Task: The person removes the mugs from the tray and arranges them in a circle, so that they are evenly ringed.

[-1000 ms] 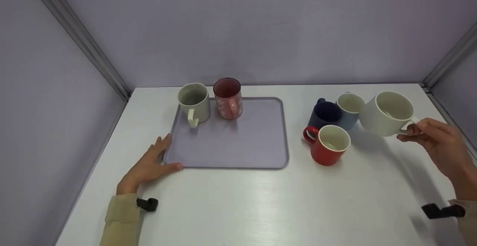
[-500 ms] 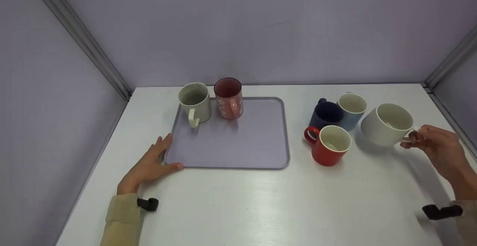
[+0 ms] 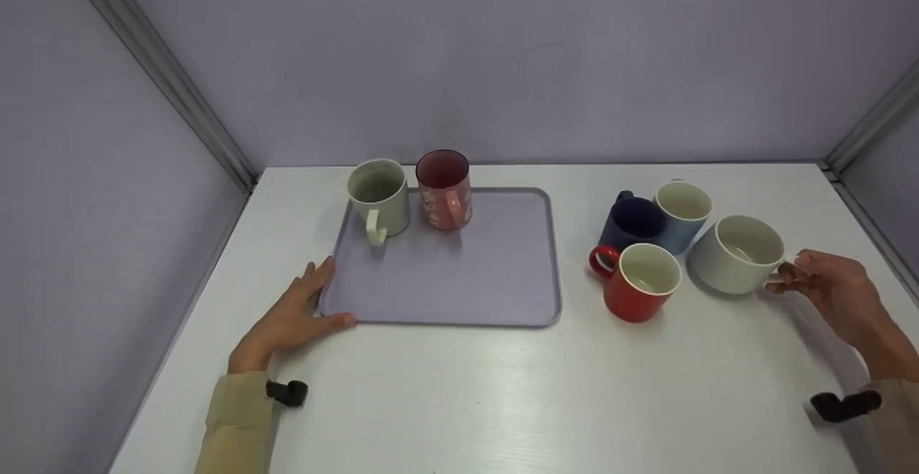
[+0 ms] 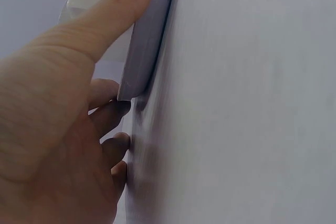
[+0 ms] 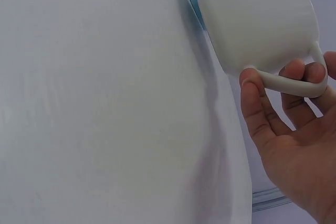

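At the right, my right hand (image 3: 836, 294) holds a wide white mug (image 3: 736, 255) by its handle, the fingers curled through it in the right wrist view. The mug appears to stand on the white table, close beside a light blue mug (image 3: 682, 219). My left hand (image 3: 283, 316) rests at the front left corner of a pale purple tray (image 3: 459, 287), thumb along the front rim, fingers spread along the left side. A grey-white mug (image 3: 380, 205) and a pink patterned mug (image 3: 444, 194) stand at the tray's back left.
Left of the white mug, a red mug (image 3: 635, 291) and a dark blue mug (image 3: 630, 226) stand close together with the light blue one. Walls (image 3: 502, 64) enclose the table (image 3: 474, 402) at the back and sides.
My right hand has lowered the white mug from above the table down to its surface, beside the light blue mug. My left hand has stayed at the tray corner.
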`<state>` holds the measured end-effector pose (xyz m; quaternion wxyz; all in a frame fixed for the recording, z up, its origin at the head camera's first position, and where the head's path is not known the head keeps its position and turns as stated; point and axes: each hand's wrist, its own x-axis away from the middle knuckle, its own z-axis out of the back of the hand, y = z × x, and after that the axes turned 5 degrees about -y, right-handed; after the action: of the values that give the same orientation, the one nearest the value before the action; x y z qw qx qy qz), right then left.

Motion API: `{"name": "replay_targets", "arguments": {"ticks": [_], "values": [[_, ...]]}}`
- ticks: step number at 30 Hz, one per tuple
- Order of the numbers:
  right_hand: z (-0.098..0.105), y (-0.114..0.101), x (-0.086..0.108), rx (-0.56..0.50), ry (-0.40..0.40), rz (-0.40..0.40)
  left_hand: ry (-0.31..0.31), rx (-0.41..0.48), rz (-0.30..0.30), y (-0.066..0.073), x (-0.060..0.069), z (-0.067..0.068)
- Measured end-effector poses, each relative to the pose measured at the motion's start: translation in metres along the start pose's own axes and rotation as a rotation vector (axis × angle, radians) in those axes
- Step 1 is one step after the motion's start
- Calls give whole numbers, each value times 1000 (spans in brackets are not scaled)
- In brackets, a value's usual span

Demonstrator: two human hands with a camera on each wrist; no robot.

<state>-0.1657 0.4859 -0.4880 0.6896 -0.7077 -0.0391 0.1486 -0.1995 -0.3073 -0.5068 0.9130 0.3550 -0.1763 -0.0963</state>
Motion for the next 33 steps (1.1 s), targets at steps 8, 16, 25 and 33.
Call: {"name": "replay_targets", "arguments": {"ticks": [8,16,25,33], "values": [[0,2,-1,52,22,-82,10,2,-40,1,-1,-1],[4,1,-3,54,20,-118,5,-9,-8,2,0,1],[10,4,2,29,92,-47,5,-10,-11,1,-1,0],[11,8,-1,59,214,-40,9,-2,-51,-1,-2,0]]}}
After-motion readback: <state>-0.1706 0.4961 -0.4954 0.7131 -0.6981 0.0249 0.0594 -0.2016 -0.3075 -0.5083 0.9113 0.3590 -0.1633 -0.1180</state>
